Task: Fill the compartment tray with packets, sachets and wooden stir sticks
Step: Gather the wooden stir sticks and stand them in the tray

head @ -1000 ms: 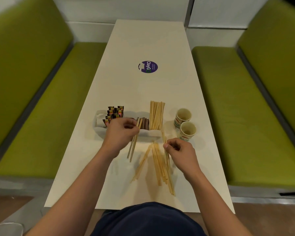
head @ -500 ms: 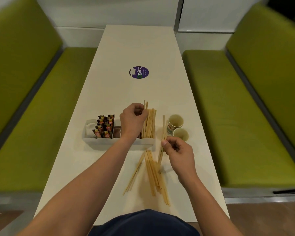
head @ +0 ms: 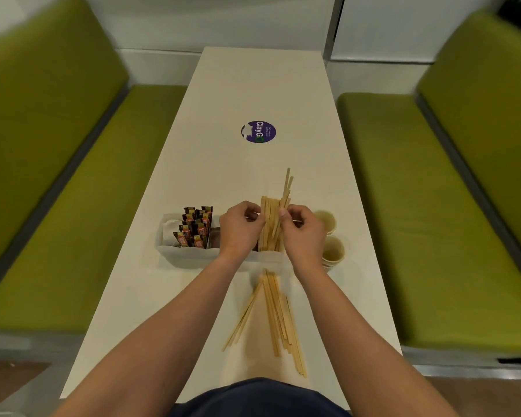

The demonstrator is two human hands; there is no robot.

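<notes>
A white compartment tray (head: 190, 256) stands across the table. Its left part holds a pale sachet (head: 171, 230), beside it dark packets (head: 195, 227) stand upright, and wooden stir sticks (head: 269, 221) fill the right compartment. My right hand (head: 303, 236) pinches a few sticks that poke up and away above the bundle. My left hand (head: 241, 230) is at the bundle's left side, its fingers curled against the sticks there. Several loose stir sticks (head: 272, 314) lie fanned on the table in front of the tray.
Two paper cups (head: 331, 239) sit just right of the tray, close to my right hand. A round purple sticker (head: 258, 131) marks the table (head: 262, 85) farther away. Green bench seats (head: 418, 206) flank the table on both sides.
My right hand has carried a few sticks from the table up to the tray's right compartment. My left hand has stayed at the bundle, shifting slightly beside it.
</notes>
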